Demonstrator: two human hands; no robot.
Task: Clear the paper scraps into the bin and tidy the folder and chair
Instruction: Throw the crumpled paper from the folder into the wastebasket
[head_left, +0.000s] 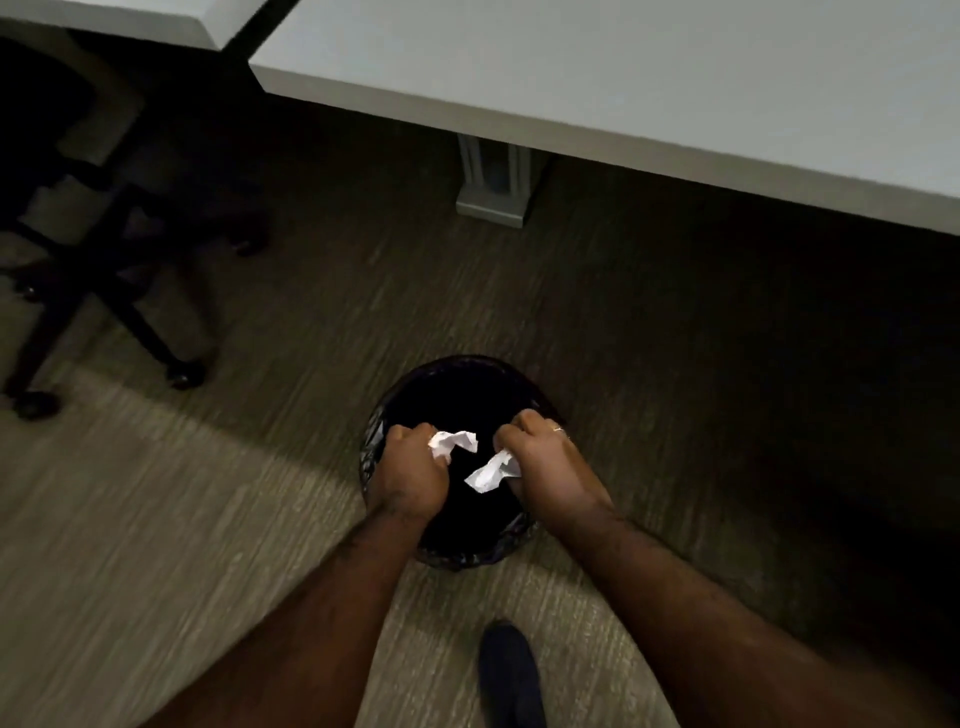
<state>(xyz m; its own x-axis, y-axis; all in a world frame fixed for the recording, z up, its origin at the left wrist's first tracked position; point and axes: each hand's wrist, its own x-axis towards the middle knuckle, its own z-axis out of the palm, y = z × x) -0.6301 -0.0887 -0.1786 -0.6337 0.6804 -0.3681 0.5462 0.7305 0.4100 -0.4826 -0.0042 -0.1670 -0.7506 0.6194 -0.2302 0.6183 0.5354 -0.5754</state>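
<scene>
A round black bin (457, 384) lined with a dark bag stands on the carpet right below me. Both my hands hover over its opening. My left hand (410, 475) is closed around a crumpled white paper scrap (454, 443) that sticks out past the fingers. My right hand (545, 467), with a ring on one finger, grips a second crumpled white scrap (491, 472). A black office chair (78, 244) on castors stands at the far left. No folder is in view.
A white table (649, 78) spans the top right, its grey leg and foot (493, 192) beyond the bin. A second table corner (130, 21) shows at top left. My dark shoe (509, 670) rests on the carpet behind the bin.
</scene>
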